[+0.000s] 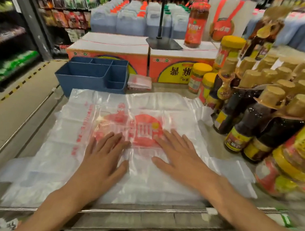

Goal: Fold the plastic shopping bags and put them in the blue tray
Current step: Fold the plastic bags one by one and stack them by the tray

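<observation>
One translucent plastic shopping bag (120,123) with red print lies spread flat across the middle of the counter (224,155), its handles reaching over the near edge. Whether more bags lie stacked under it cannot be told. Both hands rest on it side by side, just apart: the left hand (104,155) flat with fingers straight, pressing the film beside the red logo, and the right hand (177,155) likewise flat with fingers spread, its fingertips on the logo. Neither hand grasps anything.

One blue tray (91,77) stands at the far left corner of the counter, just beyond the bag's far edge; it is split into several compartments, and no bag shows inside. Just beside its right wall sits one small folded packet of red-printed plastic (140,82).

Two red and yellow cartons (108,58) stand side by side along the far edge. A black stand base (164,43) with an upright pole rests on the right carton, and one tall red sauce bottle (197,24) stands next to it. Along the right edge crowd many dark sauce bottles (242,113) with tan caps and several yellow-lidded jars (199,77), too many and too overlapped to count; the nearest bottles sit right against the bag's right side. Beyond, rows of plastic jugs (133,19) and packed shelves (62,0) fill the background.
</observation>
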